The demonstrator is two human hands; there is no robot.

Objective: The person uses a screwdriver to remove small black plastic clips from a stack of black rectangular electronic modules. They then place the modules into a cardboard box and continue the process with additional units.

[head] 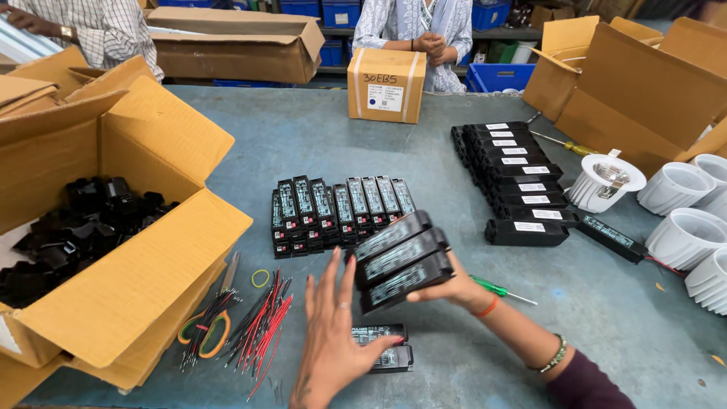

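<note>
My right hand (454, 286) grips a stack of three black rectangular driver modules (400, 259), held tilted above the table. My left hand (329, 333) is spread flat with fingers apart, just left of the stack and over two more black modules (385, 347) lying on the table. Behind the held stack, a row of several black modules (337, 208) lies side by side.
An open cardboard box (144, 265) with black parts stands at left. Red and black wires (261, 322), scissors (208, 326), a green screwdriver (496, 289). A second row of modules (515, 174) and white lamp housings (681, 220) at right. Two people stand beyond the taped carton (386, 83).
</note>
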